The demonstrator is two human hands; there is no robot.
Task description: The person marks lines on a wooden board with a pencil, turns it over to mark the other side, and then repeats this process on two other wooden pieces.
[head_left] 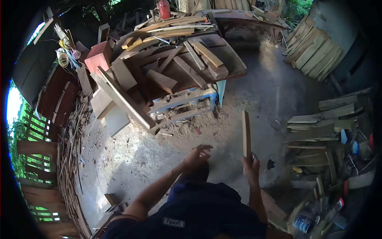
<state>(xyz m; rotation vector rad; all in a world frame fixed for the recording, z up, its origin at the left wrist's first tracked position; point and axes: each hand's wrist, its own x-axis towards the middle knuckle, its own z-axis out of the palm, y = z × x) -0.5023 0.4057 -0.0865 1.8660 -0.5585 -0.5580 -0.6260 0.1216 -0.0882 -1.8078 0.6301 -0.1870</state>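
Note:
In my right hand (251, 167) is a narrow wooden board (246, 133), gripped near its lower end and pointing up and away from me. My left hand (197, 156) hovers over the floor in front of my body, its fingers apart and slightly curled, holding nothing. Ahead of both hands stands a workbench (234, 65) with a dark top and a blue-painted frame. Several loose wood pieces lie on it, among them a yellowish block (208, 54) and a thick brown block (162, 81).
A long plank (123, 99) leans off the bench's left side, beside a reddish box (98, 57). Stacked boards (318, 51) lean at the right wall. Wood offcuts (310, 127) and a blue-labelled container (304, 221) lie at right. Thin sticks (69, 171) line the left side. Sawdust covers the floor (139, 155).

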